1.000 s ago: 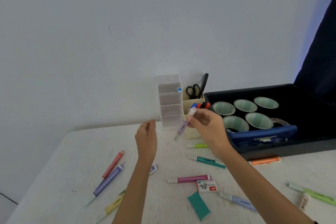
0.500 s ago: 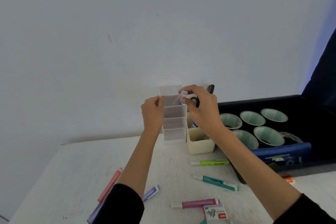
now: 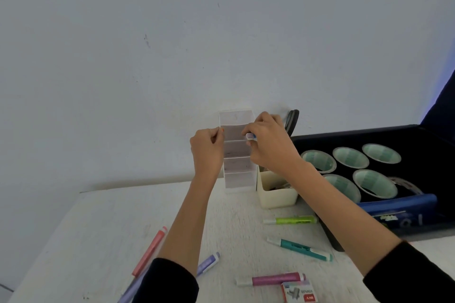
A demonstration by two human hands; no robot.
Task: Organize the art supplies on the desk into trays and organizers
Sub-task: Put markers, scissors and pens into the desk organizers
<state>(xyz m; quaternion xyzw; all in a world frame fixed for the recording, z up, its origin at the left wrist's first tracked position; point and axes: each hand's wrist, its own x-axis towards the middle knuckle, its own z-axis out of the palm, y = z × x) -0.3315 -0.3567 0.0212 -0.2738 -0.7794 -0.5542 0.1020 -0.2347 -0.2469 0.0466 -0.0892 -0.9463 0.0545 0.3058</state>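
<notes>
A second ago my right hand [image 3: 270, 145] held the pale lilac plastic marker [image 3: 249, 135] in the air in front of the clear tiered plastic organizer [image 3: 237, 167], and my left hand [image 3: 208, 152] hung loose and empty. Now both hands are up at the organizer. My left thumb and fingertips pinch its left wall to steady it. My right fingers curl around the marker, whose end is at the mouth of the second slot from the top. Only a short pale stub shows past my fingertips, with a bit of blue beside it that I cannot tell belongs to it. I judge this marker almost stowed, and the rest of the job barely begun.

The organizer is thin, frosted and boxy, with stepped shelves, and it looks light enough to tip if I let go. Just right of my right hand stand a smooth cream plastic cup [image 3: 275, 195] and the black scissors handle [image 3: 292, 120]. Beyond them is a black tray [image 3: 418, 135] of glossy tape rolls [image 3: 318, 161].

Below my forearms, on the rough white desk [image 3: 98, 229], slim round markers lie loose: a lime highlighter [image 3: 291, 220], a teal marker [image 3: 301, 249], a glittery pink marker [image 3: 273, 279] and a coral marker [image 3: 150, 251].
</notes>
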